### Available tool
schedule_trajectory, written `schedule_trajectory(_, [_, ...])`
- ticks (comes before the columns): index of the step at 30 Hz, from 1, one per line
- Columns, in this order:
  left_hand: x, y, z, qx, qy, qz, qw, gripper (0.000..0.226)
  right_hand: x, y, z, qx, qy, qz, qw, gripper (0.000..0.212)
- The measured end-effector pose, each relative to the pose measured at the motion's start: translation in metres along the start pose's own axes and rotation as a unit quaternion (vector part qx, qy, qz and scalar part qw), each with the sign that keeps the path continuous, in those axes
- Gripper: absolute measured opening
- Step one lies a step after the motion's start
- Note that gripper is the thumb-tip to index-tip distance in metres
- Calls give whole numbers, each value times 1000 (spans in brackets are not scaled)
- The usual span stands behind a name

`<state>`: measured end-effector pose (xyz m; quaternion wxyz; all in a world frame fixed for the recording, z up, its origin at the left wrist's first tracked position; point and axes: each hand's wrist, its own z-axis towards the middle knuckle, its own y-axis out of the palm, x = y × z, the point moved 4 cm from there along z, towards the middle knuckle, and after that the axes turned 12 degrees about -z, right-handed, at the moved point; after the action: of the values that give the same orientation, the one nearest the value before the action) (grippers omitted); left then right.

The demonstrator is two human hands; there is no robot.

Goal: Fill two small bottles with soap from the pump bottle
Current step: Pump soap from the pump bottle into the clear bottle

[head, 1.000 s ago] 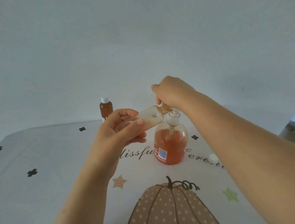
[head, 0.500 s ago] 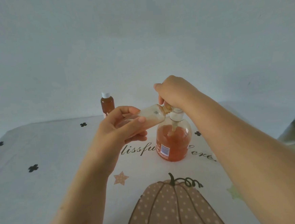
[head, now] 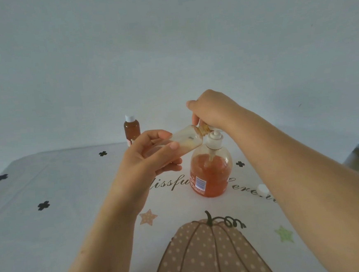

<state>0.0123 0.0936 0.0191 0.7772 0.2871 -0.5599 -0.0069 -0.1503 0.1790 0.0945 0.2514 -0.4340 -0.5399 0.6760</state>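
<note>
Head view: small bottle between left fingers, apparently touching pump.

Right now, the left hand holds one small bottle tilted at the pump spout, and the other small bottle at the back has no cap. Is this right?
Not quite. The head view shows a white cap on the back bottle. The left hand does hold the tilted bottle at the spout of the pump bottle.

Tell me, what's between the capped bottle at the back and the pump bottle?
Head view: the left hand and the tilted small bottle it holds.
</note>
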Motion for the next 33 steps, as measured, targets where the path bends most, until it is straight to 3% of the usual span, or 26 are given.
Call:
schedule_trajectory(8, [1, -6, 4, 7, -17, 18, 1000, 21, 4, 14, 6, 8, 18, -6, 1000, 38])
schedule_trajectory(24, [4, 0, -1, 12, 13, 8, 1000, 30, -2, -1, 3, 8, 13, -44, 999, 36])
schedule_trajectory(33, [1, -5, 1, 12, -14, 18, 1000, 33, 4, 12, 4, 3, 26, -32, 999, 39])
